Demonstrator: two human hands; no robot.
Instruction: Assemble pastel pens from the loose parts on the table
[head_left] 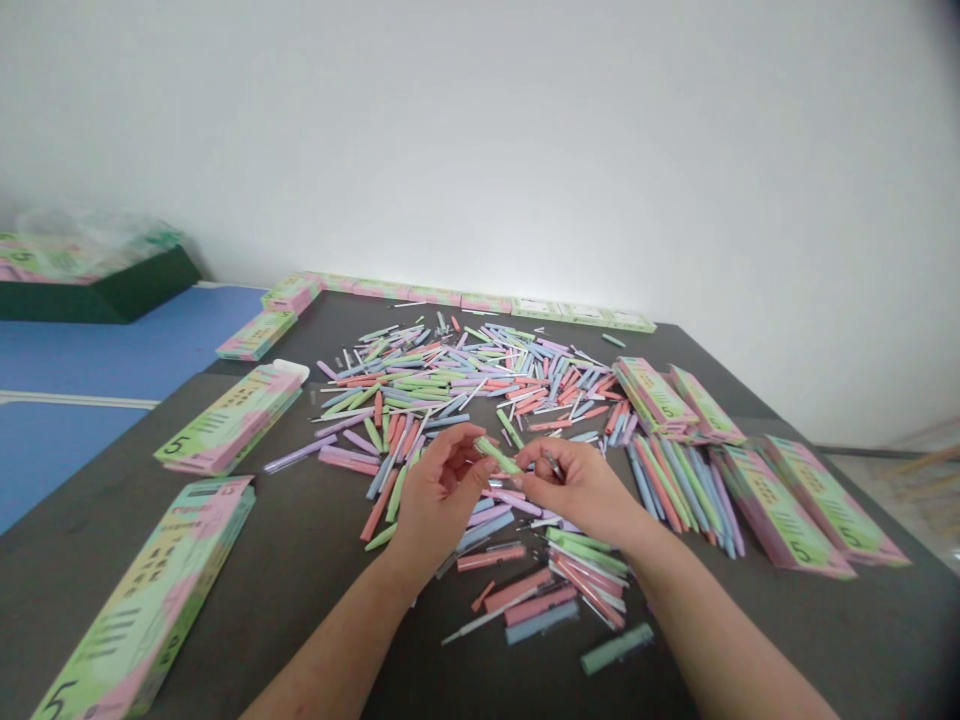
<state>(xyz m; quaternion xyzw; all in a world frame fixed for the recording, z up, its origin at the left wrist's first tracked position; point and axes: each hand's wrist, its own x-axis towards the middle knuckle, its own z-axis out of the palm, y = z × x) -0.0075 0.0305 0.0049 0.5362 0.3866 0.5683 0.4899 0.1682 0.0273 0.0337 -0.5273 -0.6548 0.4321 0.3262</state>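
My left hand [442, 490] and my right hand [574, 485] meet over the middle of a dark table [300, 590]. Both pinch a pale green pen barrel [496, 455] that lies slanted between them, the left at its upper end, the right at its lower end. My right hand also grips a thin dark part that I cannot make out. Under and behind the hands spreads a big heap of pastel pen parts [457, 385] in pink, green, blue, lilac and coral, with thin white refills among them.
Green-and-pink flat boxes lie in stacks at the left [229, 420], near left [142, 610], right [810, 505] and along the back edge [480, 300]. A blue table [112, 355] with a dark green tray [112, 290] stands at the far left. A white wall is behind.
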